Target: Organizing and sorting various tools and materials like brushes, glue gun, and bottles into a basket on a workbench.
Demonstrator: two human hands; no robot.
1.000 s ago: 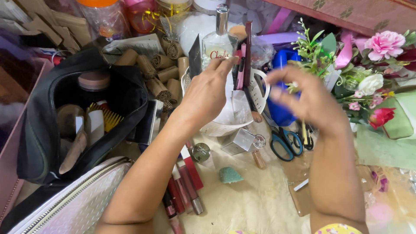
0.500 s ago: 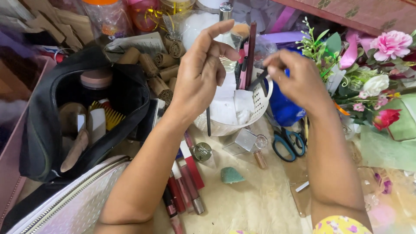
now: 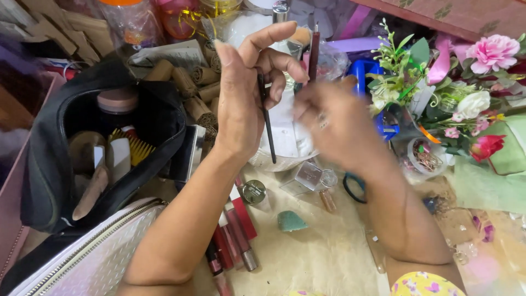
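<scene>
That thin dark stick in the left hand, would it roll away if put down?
Probably. The thin dark stick looks round, slim and straight, so it would likely roll. It hangs unbent from the left hand's fingers, so probably stiff and light.

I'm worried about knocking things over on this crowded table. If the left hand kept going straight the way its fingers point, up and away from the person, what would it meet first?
Probably the clear bottle with the silver cap just beyond the left hand, though depth is hard to judge.
</scene>
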